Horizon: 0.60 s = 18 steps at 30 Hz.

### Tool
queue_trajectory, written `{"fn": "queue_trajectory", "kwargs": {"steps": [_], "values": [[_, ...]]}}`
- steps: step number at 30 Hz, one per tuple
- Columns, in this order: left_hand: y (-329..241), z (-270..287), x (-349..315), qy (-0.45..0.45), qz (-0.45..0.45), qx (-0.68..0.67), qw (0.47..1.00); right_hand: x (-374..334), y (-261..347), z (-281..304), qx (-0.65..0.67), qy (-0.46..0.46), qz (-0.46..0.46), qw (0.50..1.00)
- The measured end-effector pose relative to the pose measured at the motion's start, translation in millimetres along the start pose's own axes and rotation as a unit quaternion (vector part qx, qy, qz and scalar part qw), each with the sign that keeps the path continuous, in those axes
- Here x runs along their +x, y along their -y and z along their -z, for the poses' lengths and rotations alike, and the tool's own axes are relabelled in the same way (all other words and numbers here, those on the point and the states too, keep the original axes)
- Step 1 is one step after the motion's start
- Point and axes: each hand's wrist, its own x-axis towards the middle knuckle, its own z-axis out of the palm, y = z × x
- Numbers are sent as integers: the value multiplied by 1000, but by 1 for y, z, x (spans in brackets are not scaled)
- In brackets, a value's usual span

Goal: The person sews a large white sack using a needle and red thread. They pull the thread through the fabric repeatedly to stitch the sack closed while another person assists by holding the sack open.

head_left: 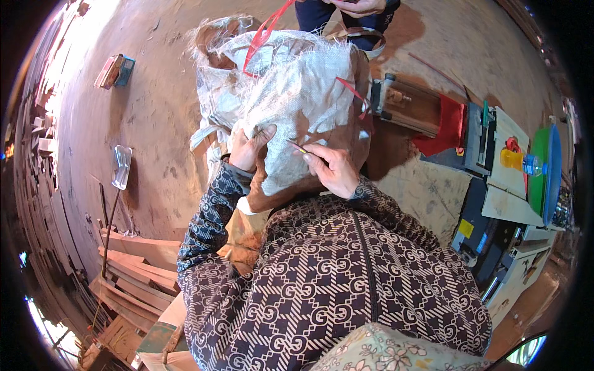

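A large white woven sack (297, 93) with frayed edges is bunched up in front of me, close against my body. My left hand (249, 148) is closed on a fold of its cloth. In my right hand (337, 170), thumb and fingers pinch a thin pointed tool (299, 147), dark with a yellowish part. Its tip points left at the sack cloth; whether it pierces the weave I cannot tell. One red plastic strip (263, 40) hangs at the sack's far side, and a shorter red strip (352, 89) lies on its right side.
Across the sack stands another person, whose hand (362, 6) shows at the top edge. To the right are a wooden stool-like frame (408, 105), a red cloth (448, 123), a white bench (510, 204) and a yellow-topped bottle (520, 161). Wooden boards (139, 278) lie at lower left.
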Motion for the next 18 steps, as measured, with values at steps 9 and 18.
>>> {"fn": "queue_trajectory", "kwargs": {"steps": [9, 18], "values": [[-8, -12, -13, 39, -134, 141, 980, -17, 7, -1, 0, -9, -16, 1000], [3, -17, -15, -1, -31, -58, 998, -5, 8, -2, -54, 40, -21, 998]]}}
